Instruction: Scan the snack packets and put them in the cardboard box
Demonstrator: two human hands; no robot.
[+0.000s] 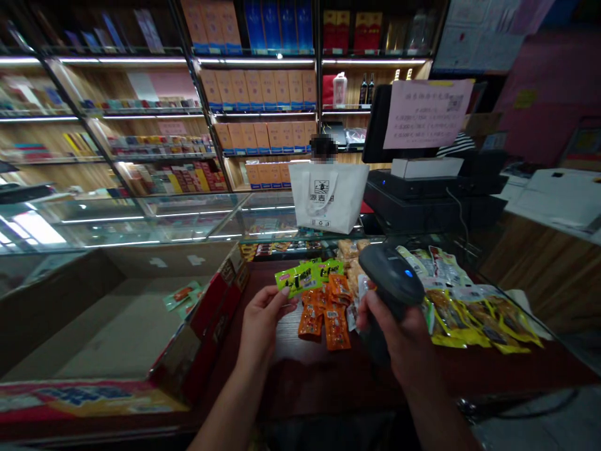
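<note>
Between the thumb and fingers of my left hand [263,319] is a green snack packet [298,280], held by its lower left corner. My right hand [399,332] is wrapped round the handle of a dark barcode scanner [392,272], which shows a small blue light. Orange snack packets [335,319] lie in a pile on the dark red counter [300,388], between my hands. Another green packet [331,269] rests just behind them. Pale beige packets [354,250] are heaped behind the scanner, which hides part of them.
An open cardboard box [113,338] at left holds a few small packets [183,297]. Yellow-edged bags [479,316] lie at right. A white tote bag [328,197] stands on the glass case, beside a monitor [378,125]. Behind are stocked shelves [253,116] and a person's head [323,147].
</note>
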